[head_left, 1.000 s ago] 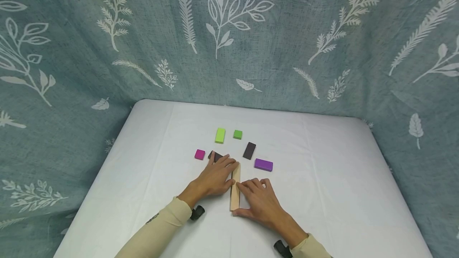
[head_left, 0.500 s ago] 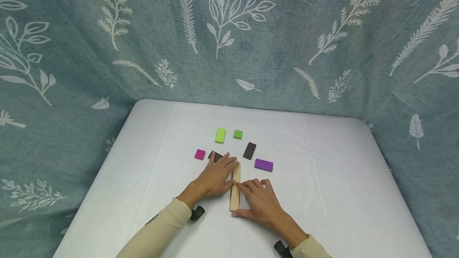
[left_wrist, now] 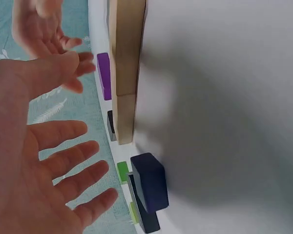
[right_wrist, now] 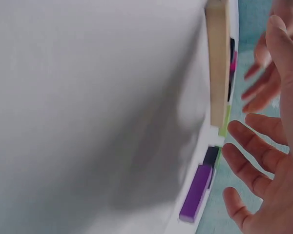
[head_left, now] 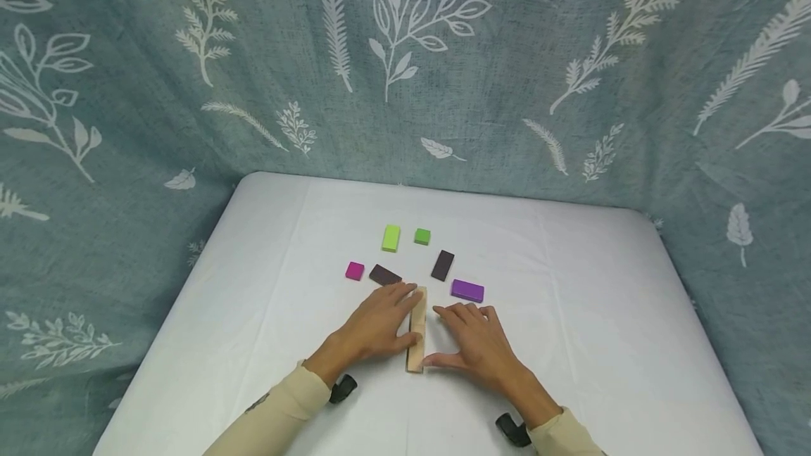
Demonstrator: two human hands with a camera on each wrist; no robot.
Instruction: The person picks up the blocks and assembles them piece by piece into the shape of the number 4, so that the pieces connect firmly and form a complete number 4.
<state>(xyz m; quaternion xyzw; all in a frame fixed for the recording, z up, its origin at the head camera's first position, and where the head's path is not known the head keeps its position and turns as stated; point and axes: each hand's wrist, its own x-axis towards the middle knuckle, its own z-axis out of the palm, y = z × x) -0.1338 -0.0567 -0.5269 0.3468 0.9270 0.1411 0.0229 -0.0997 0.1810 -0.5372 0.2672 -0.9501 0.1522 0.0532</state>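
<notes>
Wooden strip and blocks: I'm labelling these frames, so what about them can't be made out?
- Left-wrist view: the near end of the wooden strip, cut off by the top edge.
- Head view: parts of the wooden strip, covered by the left hand.
- Right-wrist view: most of the magenta block, behind nearer pieces.

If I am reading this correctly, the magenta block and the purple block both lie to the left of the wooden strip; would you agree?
Not quite: the purple block lies to the right of the wooden strip, as the head view shows. The magenta block does lie to its left.
</notes>
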